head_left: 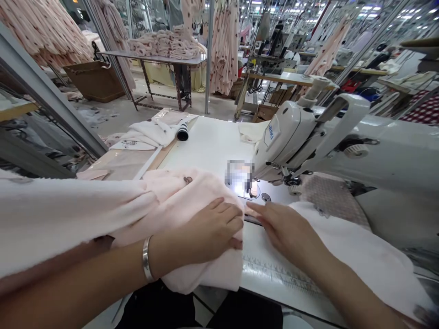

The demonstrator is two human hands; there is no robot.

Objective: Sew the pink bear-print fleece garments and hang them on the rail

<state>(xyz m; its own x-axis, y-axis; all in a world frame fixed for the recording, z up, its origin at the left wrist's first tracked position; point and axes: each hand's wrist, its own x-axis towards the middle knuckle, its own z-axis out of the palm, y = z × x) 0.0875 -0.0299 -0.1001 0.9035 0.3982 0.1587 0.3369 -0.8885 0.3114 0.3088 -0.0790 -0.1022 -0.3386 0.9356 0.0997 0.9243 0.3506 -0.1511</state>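
Note:
Soft pale pink fleece fabric with small dark prints lies bunched on the sewing machine's white bed, its left part spreading past my left forearm. My left hand rests on it, fingers curled over its right edge and gripping it. Just in front of the lit presser foot, my right hand has its fingers together, pinching a small pink edge of fabric. The white sewing machine stands above and to the right, its needle area partly blurred. More pale fleece lies under and beyond my right forearm.
A folded white printed piece and a dark striped cylinder lie at the table's back left. A ruler scale runs along the front edge. Beyond are a table with stacked pink fabric, a cardboard box and hanging garments.

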